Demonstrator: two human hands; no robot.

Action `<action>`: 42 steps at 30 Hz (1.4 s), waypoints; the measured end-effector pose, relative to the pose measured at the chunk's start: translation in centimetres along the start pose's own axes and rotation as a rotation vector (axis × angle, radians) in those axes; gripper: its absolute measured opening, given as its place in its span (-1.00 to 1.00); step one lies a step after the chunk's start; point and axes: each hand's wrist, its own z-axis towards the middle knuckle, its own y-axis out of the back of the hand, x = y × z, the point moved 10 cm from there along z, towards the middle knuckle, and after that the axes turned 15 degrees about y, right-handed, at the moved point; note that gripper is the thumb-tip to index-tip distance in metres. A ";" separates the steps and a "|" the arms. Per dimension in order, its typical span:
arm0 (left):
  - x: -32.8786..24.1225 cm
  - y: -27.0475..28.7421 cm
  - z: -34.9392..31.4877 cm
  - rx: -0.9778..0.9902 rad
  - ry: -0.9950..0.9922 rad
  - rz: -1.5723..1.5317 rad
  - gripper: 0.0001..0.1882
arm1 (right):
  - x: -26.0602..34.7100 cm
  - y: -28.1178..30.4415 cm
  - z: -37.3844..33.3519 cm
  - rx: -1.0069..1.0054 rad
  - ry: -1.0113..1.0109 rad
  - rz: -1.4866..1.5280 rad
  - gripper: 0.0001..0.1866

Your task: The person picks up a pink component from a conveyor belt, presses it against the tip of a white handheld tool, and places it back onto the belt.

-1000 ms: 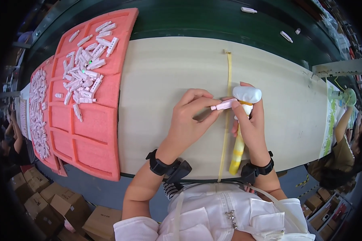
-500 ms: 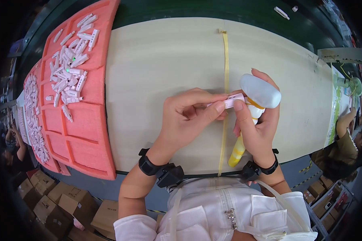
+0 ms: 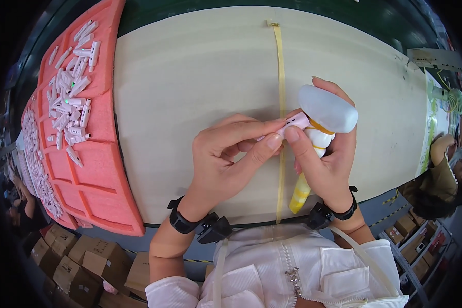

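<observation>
While the left hand [image 3: 226,164] pinches a small pink-and-white piece [image 3: 292,123], the right hand [image 3: 323,164] has lifted nearer — grip clamped on a white-capped yellow tool [image 3: 321,128] over the bench [image 3: 190,77], pieces now meeting.

The counter [image 3: 190,77] looks like matt, pale, smooth board. Left of it lies a pink foam tray [image 3: 100,174], soft and slightly rough. The small pink part [image 3: 295,123] and white bottle [image 3: 327,109] are smooth plastic with a faint sheen.
</observation>
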 end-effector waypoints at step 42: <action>0.0 0.1 0.1 0.032 0.087 -0.034 -0.73 | -0.9 0.0 -0.1 -0.009 -0.032 0.018 -0.47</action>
